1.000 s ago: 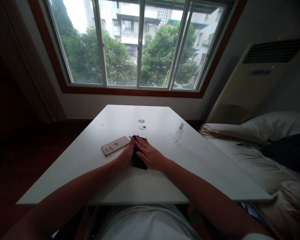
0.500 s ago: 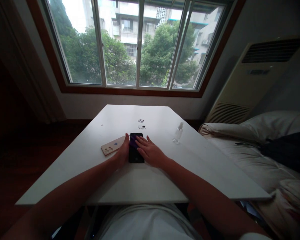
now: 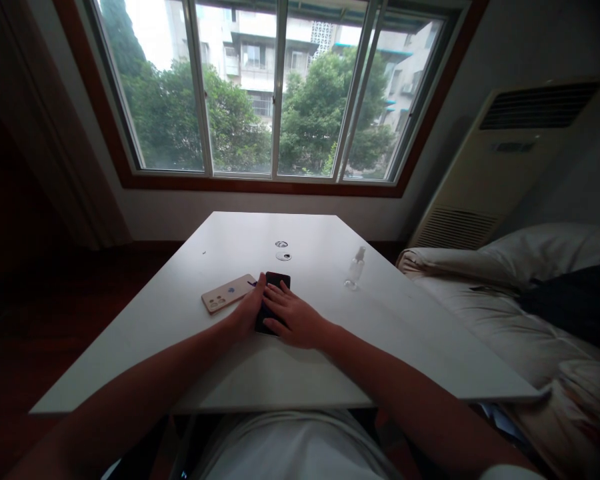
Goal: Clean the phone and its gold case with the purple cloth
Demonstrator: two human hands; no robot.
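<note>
A black phone (image 3: 278, 281) lies on the white table (image 3: 390, 333) in front of me. My left hand (image 3: 246, 311) is pressed against the phone's left edge, thumb on it, holding it steady. My right hand (image 3: 293, 317) lies over the phone's lower half, its fingers stretched flat on the screen and pointing left. Anything under those fingers is hidden. Just left of my left hand a beige phone (image 3: 227, 293) lies back side up.
A small clear spray bottle (image 3: 355, 268) stands right of the hands. Two small round discs (image 3: 283, 251) sit further back on the table. A bed with pale bedding (image 3: 505, 313) adjoins the table's right side, with an air conditioner (image 3: 510, 167) behind it and a window (image 3: 280, 93) ahead.
A purple cloth showed under my right fingers earlier and is now out of sight. My right hand slid down and left over the phone, whose top has turned slightly to the right.
</note>
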